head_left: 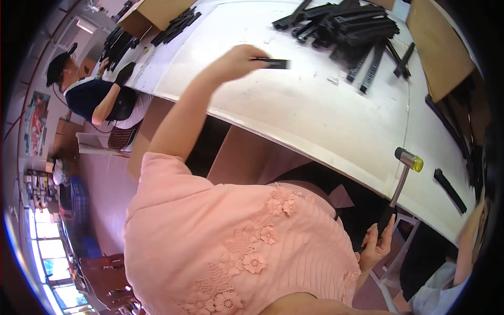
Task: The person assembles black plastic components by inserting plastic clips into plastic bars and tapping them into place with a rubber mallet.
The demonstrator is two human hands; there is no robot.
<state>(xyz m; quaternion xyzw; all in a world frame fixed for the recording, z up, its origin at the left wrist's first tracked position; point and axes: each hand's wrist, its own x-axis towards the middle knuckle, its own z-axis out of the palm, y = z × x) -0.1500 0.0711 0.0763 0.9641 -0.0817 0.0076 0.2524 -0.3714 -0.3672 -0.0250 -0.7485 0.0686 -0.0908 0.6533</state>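
Observation:
Over the white tabletop, my left hand pinches a short, flat black strip, whose free end points right. Down at the table's front edge, my right hand is wrapped around the dark grip of a mallet. Its metal shaft stands up over the edge, and its head has one black face and one yellow face. The mallet head is apart from the strip. Beyond my left hand, a heap of long black plastic strips lies at the far side.
A single black strip lies on the right, near more strips and a cardboard box. At far left a person in a dark cap handles black pieces beside another box. Another person's arm shows at lower right.

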